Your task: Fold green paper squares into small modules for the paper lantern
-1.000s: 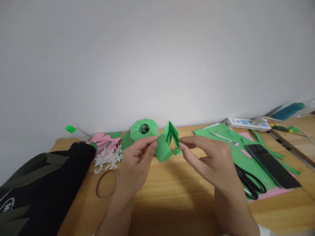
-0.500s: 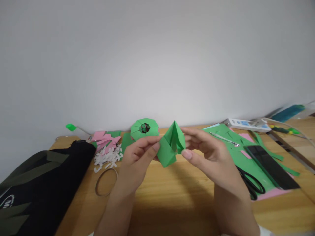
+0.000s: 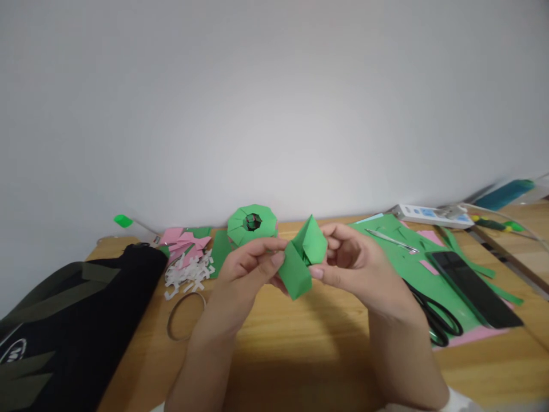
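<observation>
A folded green paper piece (image 3: 297, 273) with a pointed top is held up above the wooden table, between both hands. My left hand (image 3: 244, 280) pinches its left side between thumb and fingers. On the other side, my right hand (image 3: 349, 260) grips the pointed part with the thumb at its lower edge and the fingers behind. Some fingertips are hidden by the paper. Just behind, a round green paper ring (image 3: 253, 224) with a dark hole in its middle stands near the wall.
Pink paper pieces (image 3: 184, 243), white paper scraps (image 3: 189, 277), a tape ring (image 3: 171, 320) and a black bag (image 3: 77, 320) lie left. Right are a green sheet (image 3: 398, 269), tweezers (image 3: 392, 241), scissors (image 3: 441, 320), a phone (image 3: 472, 289) and a power strip (image 3: 433, 217).
The green paper piece has turned and dropped slightly to the right. Its pointed part now sits closer against the left part, and my right hand has come a little inward.
</observation>
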A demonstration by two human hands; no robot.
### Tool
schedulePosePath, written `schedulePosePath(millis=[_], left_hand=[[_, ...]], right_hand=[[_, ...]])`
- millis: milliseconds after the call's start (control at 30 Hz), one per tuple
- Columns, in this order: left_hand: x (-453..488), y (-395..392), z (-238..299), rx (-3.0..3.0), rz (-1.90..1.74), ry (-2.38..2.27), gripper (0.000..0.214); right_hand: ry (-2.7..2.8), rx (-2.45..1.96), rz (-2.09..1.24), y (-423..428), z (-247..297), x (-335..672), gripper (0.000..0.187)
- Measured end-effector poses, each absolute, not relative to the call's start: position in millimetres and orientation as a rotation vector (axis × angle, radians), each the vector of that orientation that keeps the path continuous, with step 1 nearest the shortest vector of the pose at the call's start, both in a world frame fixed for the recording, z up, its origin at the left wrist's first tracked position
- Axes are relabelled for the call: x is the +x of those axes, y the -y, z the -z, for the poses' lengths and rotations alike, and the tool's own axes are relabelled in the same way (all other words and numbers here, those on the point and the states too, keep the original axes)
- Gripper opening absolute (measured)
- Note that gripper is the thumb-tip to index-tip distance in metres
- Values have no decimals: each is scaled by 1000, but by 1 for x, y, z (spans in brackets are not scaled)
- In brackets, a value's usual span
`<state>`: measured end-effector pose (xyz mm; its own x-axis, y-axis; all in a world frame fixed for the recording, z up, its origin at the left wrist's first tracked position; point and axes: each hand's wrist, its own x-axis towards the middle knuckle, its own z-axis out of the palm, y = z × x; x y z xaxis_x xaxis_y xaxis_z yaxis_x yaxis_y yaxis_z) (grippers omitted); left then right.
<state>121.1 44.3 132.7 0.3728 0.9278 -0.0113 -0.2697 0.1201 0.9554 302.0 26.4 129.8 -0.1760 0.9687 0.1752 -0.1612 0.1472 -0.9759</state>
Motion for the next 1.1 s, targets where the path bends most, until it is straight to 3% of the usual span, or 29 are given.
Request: schedulePosePath(millis=[167, 400, 633, 833, 967, 1100], left_hand=[[121, -42, -132, 1399, -1162, -953, 13], [122, -41, -125, 1642, -1166, -1083, 20], [122, -43, -124, 1497, -1104, -878, 41], [124, -41, -126, 1476, -1046, -896, 38], [124, -40, -128, 1602, -995, -918, 36], [123, -42, -129, 1699, -926, -972, 37]], right_hand=[[1283, -847, -1405, -29, -136, 302, 24], [1471, -1071, -1141, -29, -134, 303, 23], [1469, -1159, -996, -31, -127, 302, 31], [1412, -1131, -1030, -29, -128, 300, 31], [1409, -1138, -1005, -30, -129, 302, 13], [1422, -1151, -1025, -32, -132, 305, 12]])
